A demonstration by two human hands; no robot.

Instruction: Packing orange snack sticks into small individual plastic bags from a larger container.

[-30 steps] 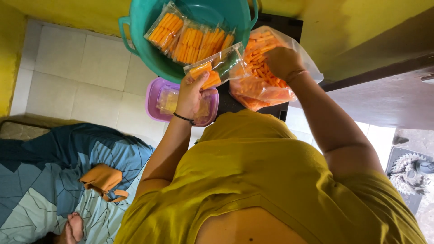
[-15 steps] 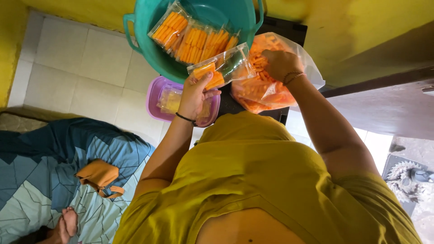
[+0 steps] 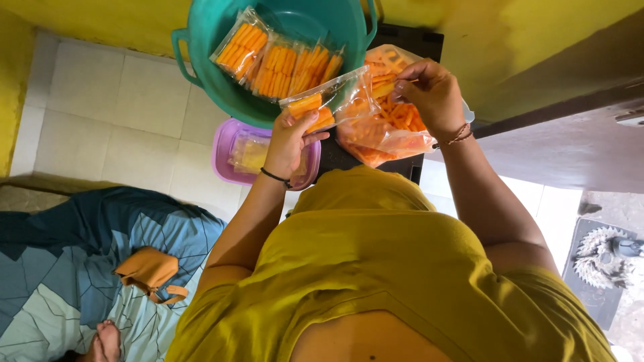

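a small clear packet [image 3: 320, 106], partly filled with orange sticks, is gripped at its lower end by the left hand [image 3: 290, 142] — thumb on top, fingers curled beneath. the packet is held tilted over the near rim of a teal basin [image 3: 201, 50], in which filled packets of orange sticks [image 3: 272, 59] are laid side by side. the right hand [image 3: 433, 94] is closed in a pinch on a few orange sticks [image 3: 384, 88] at the mouth of a large clear bag [image 3: 382, 134], which is heaped with the same sticks and rests on a dark stand [image 3: 402, 37] just beside the basin. a purple container [image 3: 225, 151] with pale contents is seen below the basin, on the tiled floor [image 3: 114, 107]. a patterned blue mat [image 3: 80, 255] with an orange pouch [image 3: 151, 271] on it lies to the left — another person's foot [image 3: 107, 338] is seen at its edge.
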